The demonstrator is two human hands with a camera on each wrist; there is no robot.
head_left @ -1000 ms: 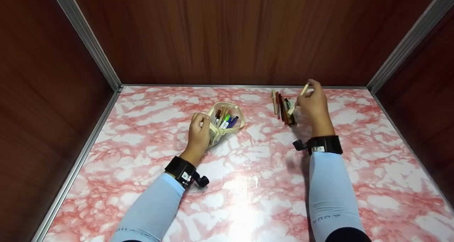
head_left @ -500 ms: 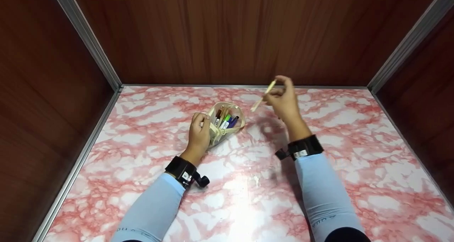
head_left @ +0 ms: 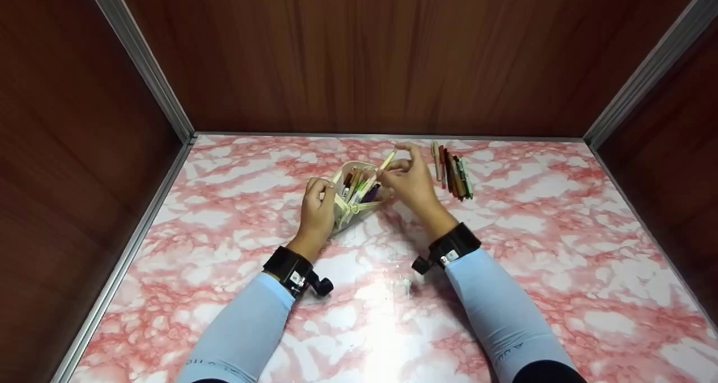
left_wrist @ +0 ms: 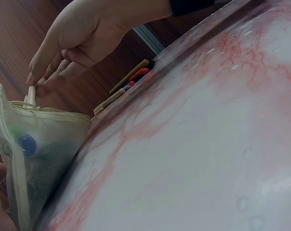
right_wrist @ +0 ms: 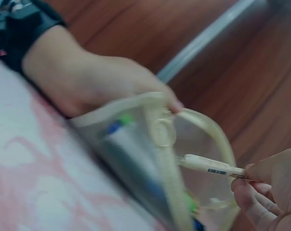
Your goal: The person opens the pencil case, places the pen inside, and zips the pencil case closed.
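An open cream mesh zip pencil case (head_left: 343, 219) sits on the marbled table, holding several pens and markers, among them green, blue and purple ones. My left hand (head_left: 318, 206) pinches its left rim. In my right hand (head_left: 412, 182), a cream-coloured pen (right_wrist: 210, 166) is pinched by one end, its other end at the pencil case's mouth. The right wrist view shows dark printing on the pen's barrel. Blue and green ends show through the mesh wall (left_wrist: 59, 130) in the left wrist view.
A bunch of pens (head_left: 453, 172) in brown, red, dark and green tones lies on the table (head_left: 561, 231) right of the pencil case, near the back. Dark wood-look panels (head_left: 359, 58) with metal edging enclose the back and sides.
My right hand has carried the cream pen leftward from the bunch of pens to the mouth of the pencil case. My left hand has stayed on the rim.
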